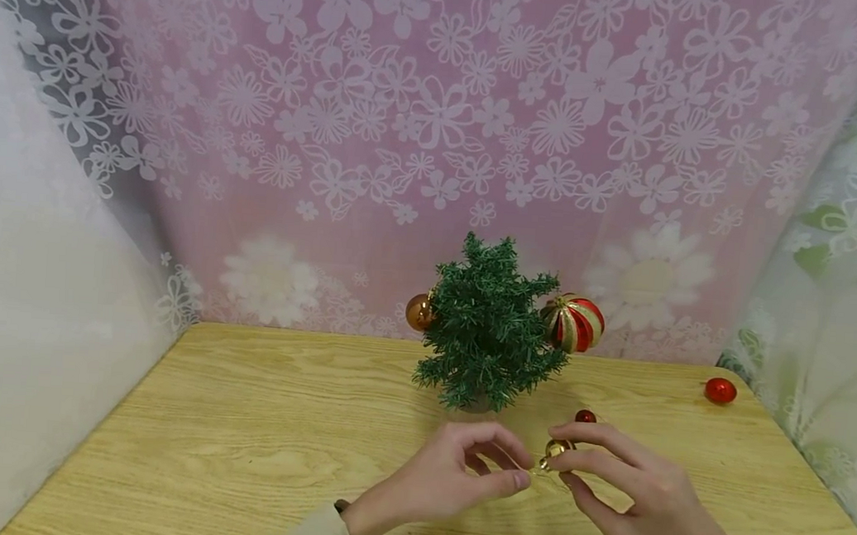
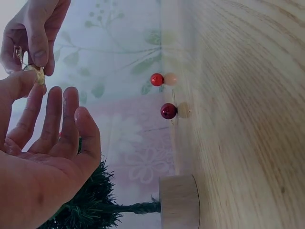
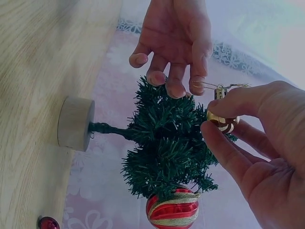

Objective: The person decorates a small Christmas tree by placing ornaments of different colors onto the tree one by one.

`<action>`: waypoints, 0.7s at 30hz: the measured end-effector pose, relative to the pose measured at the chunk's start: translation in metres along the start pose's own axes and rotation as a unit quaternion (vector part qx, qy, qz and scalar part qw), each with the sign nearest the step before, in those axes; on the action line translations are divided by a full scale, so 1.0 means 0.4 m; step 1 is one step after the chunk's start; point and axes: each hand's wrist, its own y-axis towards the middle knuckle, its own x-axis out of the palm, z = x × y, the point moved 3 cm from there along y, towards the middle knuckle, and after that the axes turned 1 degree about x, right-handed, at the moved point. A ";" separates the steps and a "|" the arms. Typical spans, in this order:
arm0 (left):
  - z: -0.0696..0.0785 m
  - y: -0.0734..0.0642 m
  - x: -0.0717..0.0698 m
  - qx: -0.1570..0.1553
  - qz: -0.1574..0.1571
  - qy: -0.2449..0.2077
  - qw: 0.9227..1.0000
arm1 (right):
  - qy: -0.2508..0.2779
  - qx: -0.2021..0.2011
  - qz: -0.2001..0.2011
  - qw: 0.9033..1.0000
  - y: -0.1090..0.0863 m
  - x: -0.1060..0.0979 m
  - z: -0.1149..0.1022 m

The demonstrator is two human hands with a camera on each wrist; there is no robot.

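My right hand (image 1: 644, 486) pinches a small shiny gold bauble (image 3: 223, 123) between thumb and fingertips, its gold cap turned toward the other hand. From the cap a thin gold string (image 3: 209, 86) runs to the fingertips of my left hand (image 1: 462, 473), whose thumb and index finger pinch it while the other fingers stay loosely bent. Both hands are above the table, in front of a small green artificial Christmas tree (image 1: 487, 325) on a round wooden base (image 2: 179, 202). A red-and-gold striped bauble (image 1: 581, 324) hangs on its right side, a copper-gold bauble (image 1: 419, 312) on its left.
A dark red bauble (image 2: 168, 111) lies on the wooden table (image 1: 237, 436) just beyond my right hand. Another red bauble (image 1: 721, 391) is near the far right corner. Flowered curtains (image 1: 424, 118) enclose the table at the back and both sides.
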 end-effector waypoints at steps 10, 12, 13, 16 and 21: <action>-0.004 -0.006 0.003 -0.011 0.014 -0.014 1.000 | -0.001 -0.005 0.009 1.000 -0.011 0.006 0.008; -0.006 -0.010 -0.001 -0.013 0.022 -0.018 1.000 | -0.003 -0.002 0.011 1.000 -0.015 0.005 0.010; -0.007 -0.011 -0.003 -0.013 0.026 -0.019 0.999 | -0.001 0.000 0.014 1.000 -0.016 0.005 0.011; -0.009 -0.015 -0.009 -0.012 0.033 -0.022 0.999 | 0.007 0.010 0.017 1.000 -0.016 0.008 0.011; -0.007 -0.020 -0.015 -0.010 0.038 -0.034 0.999 | 0.032 0.044 0.028 0.998 -0.019 0.015 0.015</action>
